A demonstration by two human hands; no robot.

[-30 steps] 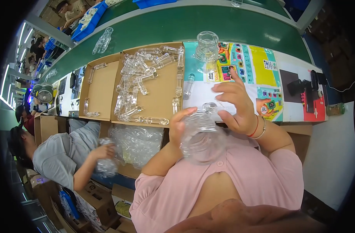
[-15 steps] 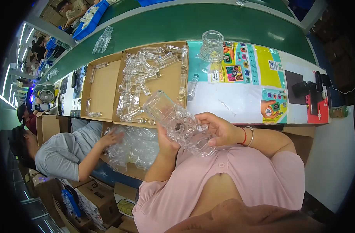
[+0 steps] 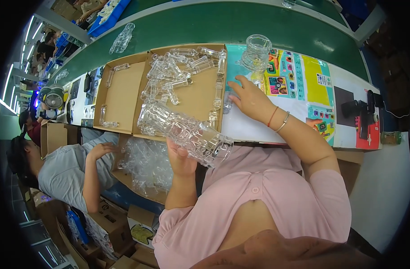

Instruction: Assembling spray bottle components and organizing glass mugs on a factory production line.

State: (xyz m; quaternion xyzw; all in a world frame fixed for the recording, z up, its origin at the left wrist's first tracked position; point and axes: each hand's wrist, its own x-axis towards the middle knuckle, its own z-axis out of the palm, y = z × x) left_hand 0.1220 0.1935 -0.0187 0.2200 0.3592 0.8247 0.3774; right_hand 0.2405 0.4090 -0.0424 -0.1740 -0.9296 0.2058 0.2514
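My left hand point(image 3: 181, 157) is closed round a large clear plastic tube-shaped part point(image 3: 187, 134) with raised patterning, held tilted in front of my chest. My right hand point(image 3: 250, 101) reaches over the white board, fingers apart. Its thumb and fingertips are beside a small clear plastic tube point(image 3: 227, 102) lying there; the hand partly hides it, and contact is hard to make out. Beyond that hand stands a clear ringed plastic part point(image 3: 256, 53), shaped like a wide-rimmed jar. A cardboard tray point(image 3: 196, 101) to the left holds several small clear tubes point(image 3: 171, 71), heaped and along its edges.
A second cardboard tray point(image 3: 122, 98) holds a few tubes. Another clear part point(image 3: 122, 39) lies on the green bench point(image 3: 182, 28). A co-worker in grey point(image 3: 70, 172) sits at left by a box of clear bags point(image 3: 144, 163). A black device point(image 3: 353, 105) stands at right.
My right hand has let go of the large clear part and moved up to the small tube. My left hand has shifted the large part left and flatter. The co-worker's hand has drawn back left.
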